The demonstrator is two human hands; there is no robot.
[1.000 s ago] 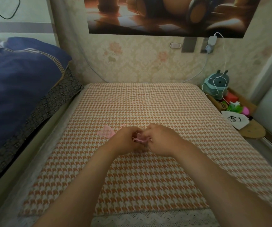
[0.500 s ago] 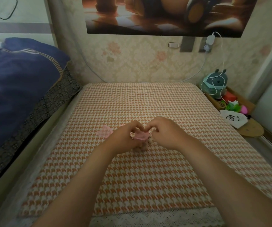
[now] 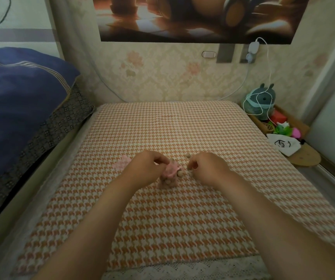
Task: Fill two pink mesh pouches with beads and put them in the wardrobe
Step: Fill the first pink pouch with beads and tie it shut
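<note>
A pink mesh pouch point(image 3: 170, 174) with pale beads inside stands on the houndstooth-covered table point(image 3: 162, 219). My left hand point(image 3: 145, 170) pinches the pouch's gathered top. My right hand point(image 3: 208, 168) is a little to the right of the pouch, fingers curled down over loose beads; whether it holds one I cannot tell. One loose bead point(image 3: 187, 156) lies just beyond that hand, and another bead point(image 3: 180, 174) rests against the pouch. A second, flat pink mesh pouch point(image 3: 122, 164) lies left of my left hand, partly hidden by it.
A blue quilt point(image 3: 17, 102) on a bed lies along the left. At the right a low shelf holds a teal plush toy point(image 3: 261, 102), a white charger cable point(image 3: 267, 77), a white drawstring bag point(image 3: 283, 144) and small coloured toys. Wallpapered wall behind.
Both hands were together on the pouch. My right hand has let go and moved right to the loose beads; my left hand keeps the pouch by its top.
</note>
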